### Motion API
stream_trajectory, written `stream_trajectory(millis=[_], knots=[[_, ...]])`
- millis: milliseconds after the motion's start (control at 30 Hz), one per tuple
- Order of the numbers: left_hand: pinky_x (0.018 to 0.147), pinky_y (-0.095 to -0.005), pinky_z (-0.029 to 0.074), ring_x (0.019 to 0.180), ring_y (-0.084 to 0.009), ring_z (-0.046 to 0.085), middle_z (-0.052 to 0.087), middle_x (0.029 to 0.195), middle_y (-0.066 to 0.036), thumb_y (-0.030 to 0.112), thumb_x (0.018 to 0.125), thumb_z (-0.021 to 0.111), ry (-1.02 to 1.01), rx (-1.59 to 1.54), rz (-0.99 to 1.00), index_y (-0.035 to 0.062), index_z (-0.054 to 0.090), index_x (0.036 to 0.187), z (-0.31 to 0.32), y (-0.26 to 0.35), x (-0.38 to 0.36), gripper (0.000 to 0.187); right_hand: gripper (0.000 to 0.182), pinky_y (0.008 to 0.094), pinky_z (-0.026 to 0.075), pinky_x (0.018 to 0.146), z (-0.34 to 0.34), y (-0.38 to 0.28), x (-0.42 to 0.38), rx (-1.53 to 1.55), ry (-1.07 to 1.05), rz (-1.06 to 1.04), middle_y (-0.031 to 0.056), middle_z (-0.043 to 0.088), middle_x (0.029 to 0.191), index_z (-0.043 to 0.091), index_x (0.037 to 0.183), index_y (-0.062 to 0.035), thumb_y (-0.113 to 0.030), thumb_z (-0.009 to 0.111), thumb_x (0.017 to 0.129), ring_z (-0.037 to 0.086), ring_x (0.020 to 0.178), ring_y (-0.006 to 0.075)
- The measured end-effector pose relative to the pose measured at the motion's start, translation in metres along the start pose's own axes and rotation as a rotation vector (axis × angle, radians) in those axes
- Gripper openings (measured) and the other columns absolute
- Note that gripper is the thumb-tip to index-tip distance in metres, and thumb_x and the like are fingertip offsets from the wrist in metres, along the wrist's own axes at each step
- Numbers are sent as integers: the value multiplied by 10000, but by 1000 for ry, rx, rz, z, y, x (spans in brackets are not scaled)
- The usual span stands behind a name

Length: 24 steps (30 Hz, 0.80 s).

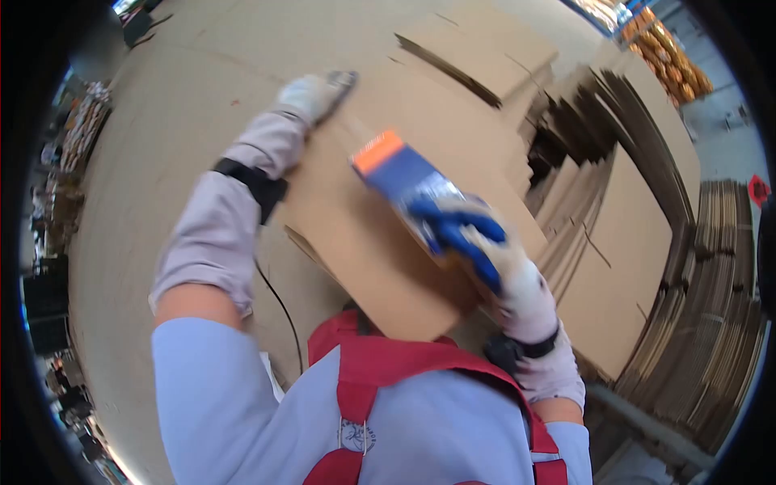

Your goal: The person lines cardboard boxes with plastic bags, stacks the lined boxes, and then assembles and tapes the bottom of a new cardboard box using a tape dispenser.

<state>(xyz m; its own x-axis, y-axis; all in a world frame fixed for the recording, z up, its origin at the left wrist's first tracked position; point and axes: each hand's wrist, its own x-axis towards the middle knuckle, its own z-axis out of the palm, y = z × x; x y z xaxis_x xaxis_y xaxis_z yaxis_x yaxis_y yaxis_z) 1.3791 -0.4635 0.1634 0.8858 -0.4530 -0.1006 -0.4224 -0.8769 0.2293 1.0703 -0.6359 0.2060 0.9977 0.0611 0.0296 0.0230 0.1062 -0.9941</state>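
My right hand (477,242), in a white glove with blue-coated fingers, is closed around a flat blue object with an orange end (408,178). Whitish print shows on its face, but motion blur hides its exact kind. It is tilted over a brown cardboard sheet (356,242) in front of my body. At the far left edge of this cardboard is my left hand (315,95), in a white glove with dark grey fingertips. Its fingers point away from me and look stretched out along the edge; the thumb cannot be made out.
Another cardboard stack (485,48) lies beyond the sheet. Leaning and folded cardboard (622,267) crowds my right side, with bundled flat cartons (715,323) farther right. A black cable (283,307) runs down on the left over the pale floor (162,145).
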Motion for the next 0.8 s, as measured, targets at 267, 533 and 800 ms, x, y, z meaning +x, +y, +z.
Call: stream_trajectory(millis=[267,533,800], knots=[[975,-375,365,1152,-315,484,523,1240,-149,587,881,298,122,109,-15,152,477,1280,7,-11,15,617,373,333,452,775,-59,18,-299,2,226,382,192,586,961,658,936,2,-294,594,717,590,873,274],[1048,-603,53,1304,-480,176,270,1400,-250,455,744,609,21,120,843,138,336,1372,50,198,-236,754,237,324,461,758,-46,78,-200,-138,290,109,145,627,927,645,973,-13,-82,521,783,595,830,261],[958,-308,404,1085,-182,512,408,1363,-74,83,839,602,-43,-639,578,65,383,1346,-7,115,-159,553,312,269,481,642,-44,9,-154,-381,-141,442,78,649,808,607,1094,-85,-118,512,799,618,693,163]])
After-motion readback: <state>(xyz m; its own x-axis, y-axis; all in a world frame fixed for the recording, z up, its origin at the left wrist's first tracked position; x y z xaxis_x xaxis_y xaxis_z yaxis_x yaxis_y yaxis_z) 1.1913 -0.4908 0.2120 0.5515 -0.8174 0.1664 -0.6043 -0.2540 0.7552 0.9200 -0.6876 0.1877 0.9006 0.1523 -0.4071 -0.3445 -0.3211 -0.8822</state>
